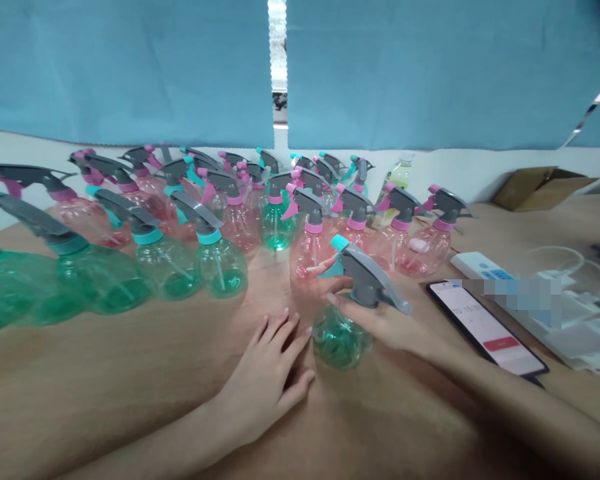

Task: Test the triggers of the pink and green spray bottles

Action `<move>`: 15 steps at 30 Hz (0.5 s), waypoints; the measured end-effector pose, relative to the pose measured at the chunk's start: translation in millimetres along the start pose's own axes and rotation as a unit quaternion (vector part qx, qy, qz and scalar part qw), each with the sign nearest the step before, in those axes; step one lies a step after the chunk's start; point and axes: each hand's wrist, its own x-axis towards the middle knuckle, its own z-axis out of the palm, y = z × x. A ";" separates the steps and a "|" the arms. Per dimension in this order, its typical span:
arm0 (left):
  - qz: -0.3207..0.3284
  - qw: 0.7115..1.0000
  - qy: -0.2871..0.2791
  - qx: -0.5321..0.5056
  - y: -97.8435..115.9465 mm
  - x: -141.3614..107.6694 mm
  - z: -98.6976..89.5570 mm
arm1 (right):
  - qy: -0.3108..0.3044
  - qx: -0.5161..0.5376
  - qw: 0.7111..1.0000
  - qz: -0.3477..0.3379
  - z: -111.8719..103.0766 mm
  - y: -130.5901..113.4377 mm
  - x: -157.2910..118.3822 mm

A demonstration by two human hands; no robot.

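Observation:
A green spray bottle point(341, 340) with a grey and teal trigger head stands upright in front of me. My right hand point(367, 313) is wrapped round its neck from the right side, just under the head. Flat on the table lies my left hand point(273, 370), fingers spread and empty, its fingertips close to the bottle's left side. Behind the hands stand several pink spray bottles point(314, 250) with grey and pink heads. More green spray bottles point(223, 270) with teal collars line up at the left.
On the right, a phone point(487, 327) with a lit screen lies beside a white power strip point(485, 267) with cables. An open cardboard box point(537, 187) sits at the back right. A blue curtain point(155, 73) hangs behind the wooden table point(145, 373).

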 end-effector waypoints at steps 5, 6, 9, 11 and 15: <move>0.002 1.000 0.002 -0.003 -0.4 0.7 0.3 | -0.006 0.054 0.998 0.010 -1.4 0.9 1.3; 0.001 1.000 0.001 -0.003 0.0 0.8 -0.2 | -0.006 0.055 0.998 0.007 -1.9 0.2 1.7; 0.000 1.000 -0.001 -0.006 1.1 0.8 -2.1 | -0.022 0.054 0.998 0.000 -3.0 -2.7 2.7; -0.002 1.000 -0.005 -0.007 1.5 0.9 -3.2 | -0.033 0.048 0.998 0.001 -3.0 -3.2 2.4; 0.000 1.000 -0.008 -0.005 1.3 1.5 -3.8 | -0.016 0.048 0.999 0.008 -2.2 -0.1 -0.2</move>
